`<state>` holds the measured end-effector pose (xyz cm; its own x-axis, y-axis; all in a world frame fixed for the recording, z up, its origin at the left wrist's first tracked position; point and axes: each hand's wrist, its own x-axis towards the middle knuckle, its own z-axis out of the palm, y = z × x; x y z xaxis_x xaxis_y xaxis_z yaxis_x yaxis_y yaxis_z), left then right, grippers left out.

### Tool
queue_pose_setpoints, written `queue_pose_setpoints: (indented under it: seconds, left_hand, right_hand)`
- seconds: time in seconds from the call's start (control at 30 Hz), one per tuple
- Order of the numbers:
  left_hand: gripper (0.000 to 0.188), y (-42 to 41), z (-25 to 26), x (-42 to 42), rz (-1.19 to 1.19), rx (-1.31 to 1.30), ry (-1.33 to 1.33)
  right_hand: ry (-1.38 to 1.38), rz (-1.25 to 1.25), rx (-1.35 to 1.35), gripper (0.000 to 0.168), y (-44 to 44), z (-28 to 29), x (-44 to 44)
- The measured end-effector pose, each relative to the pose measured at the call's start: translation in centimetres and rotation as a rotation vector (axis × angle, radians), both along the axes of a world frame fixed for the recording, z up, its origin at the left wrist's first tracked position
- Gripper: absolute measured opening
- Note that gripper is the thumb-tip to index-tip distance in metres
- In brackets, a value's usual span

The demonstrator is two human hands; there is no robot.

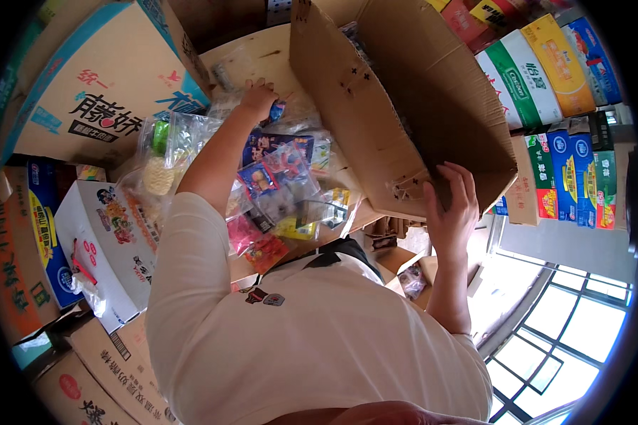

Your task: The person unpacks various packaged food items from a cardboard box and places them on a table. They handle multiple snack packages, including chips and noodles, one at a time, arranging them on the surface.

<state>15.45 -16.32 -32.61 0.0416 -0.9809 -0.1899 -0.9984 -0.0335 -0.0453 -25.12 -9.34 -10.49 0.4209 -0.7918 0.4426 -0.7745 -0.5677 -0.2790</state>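
My left hand reaches over a heap of clear plastic bags, with its fingers bent around or against a small blue packet; part of the packet is hidden. Near it lie a dark blue snack packet, a clear bag with small packets and a red packet. A clear bag with a round noodle cake lies by my left forearm. My right hand rests at the near end of an open, tilted cardboard box, fingers over its edge and thumb apart. Some plastic-wrapped items show deep in the box.
A large printed carton stands at the left, above a white carton. Stacked coloured cartons line the right side. Below the wooden tabletop an open carton holds a plastic-wrapped item. A window is at the lower right.
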Motion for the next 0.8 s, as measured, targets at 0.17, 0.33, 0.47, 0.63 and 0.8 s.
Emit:
queue_pose_setpoints:
  seconds: [0.17,0.33,0.47,0.63,0.8]
  left_hand:
    - [0.042,2.7,4.3,1.7,-0.033,-0.379,0.333]
    - [0.042,6.1,8.2,1.9,-0.164,-1.000,0.419]
    - [0.034,9.1,11.8,-0.6,-0.142,-1.353,0.299]
    - [0.024,11.7,17.1,-5.0,-0.363,-1.539,0.257]
    - [0.023,10.4,24.6,-10.5,-0.578,-1.767,0.133]
  right_hand:
    - [-0.016,0.012,0.014,0.025,-0.2,0.0,0.2]
    - [-0.024,0.050,0.050,0.025,0.0,0.3,0.1]
    - [-0.102,0.149,0.127,0.027,-0.2,0.8,-0.6]
    - [-0.220,0.371,0.640,0.043,-0.8,5.7,-0.6]
    - [-0.268,0.686,0.563,0.067,-4.0,7.6,1.2]
